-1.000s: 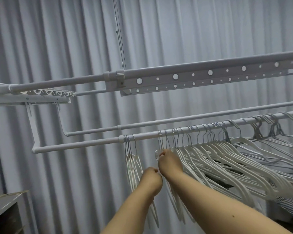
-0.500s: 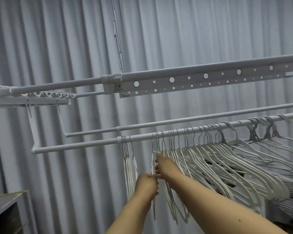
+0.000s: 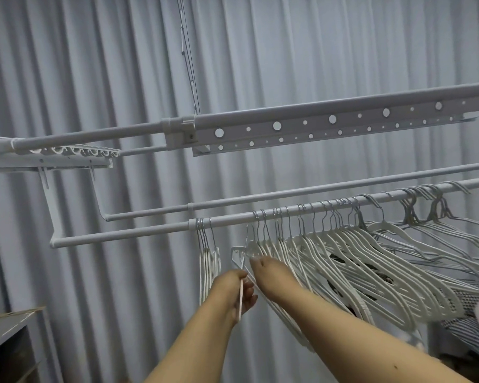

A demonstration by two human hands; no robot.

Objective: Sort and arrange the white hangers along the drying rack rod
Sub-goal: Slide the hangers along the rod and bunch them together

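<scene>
hangers (image 3: 343,261): white, with silver wire hooks
rod (image 3: 122,236): pale grey-white
curtain (image 3: 94,64): pale grey, plain, pleated
cloth (image 3: 465,331): striped dark and white
perforated bar (image 3: 329,125): grey, dotted with white holes

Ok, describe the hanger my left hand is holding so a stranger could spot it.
Find the lower rod of the drying rack. Between its small tight hanger bunch and the long spread row, the left hand grips one hanger, the only one off the rod.
</scene>
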